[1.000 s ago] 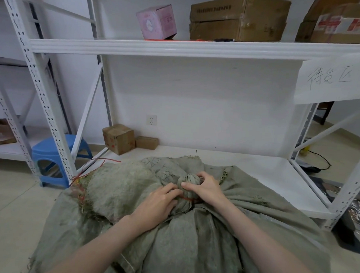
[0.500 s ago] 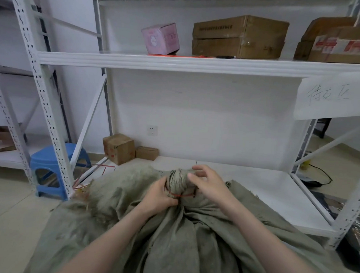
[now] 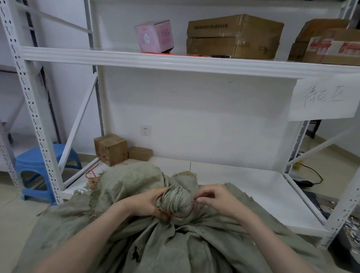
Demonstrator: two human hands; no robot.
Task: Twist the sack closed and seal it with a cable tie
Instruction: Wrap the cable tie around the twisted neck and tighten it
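Note:
A large grey-green woven sack [image 3: 201,251] fills the lower middle of the head view. Its mouth is twisted into a tight neck [image 3: 177,199] that stands up between my hands. A thin red cable tie [image 3: 175,216] loops round the base of that neck. My left hand [image 3: 146,203] grips the neck from the left, fingers curled under it at the tie. My right hand [image 3: 211,197] pinches the tie's red end just right of the neck. The far part of the tie is hidden behind the fabric.
The sack leans on the low white shelf [image 3: 254,192] of a metal rack. Small cardboard boxes [image 3: 111,149] sit at the back left, a blue stool [image 3: 39,164] left of the rack post. Loose red ties [image 3: 91,175] lie beside the sack. Boxes line the upper shelf [image 3: 233,36].
The twisted neck has been raised upright and turned toward the camera. My right hand moved off its top to its right side, now pinching the red tie. My left hand keeps its grip.

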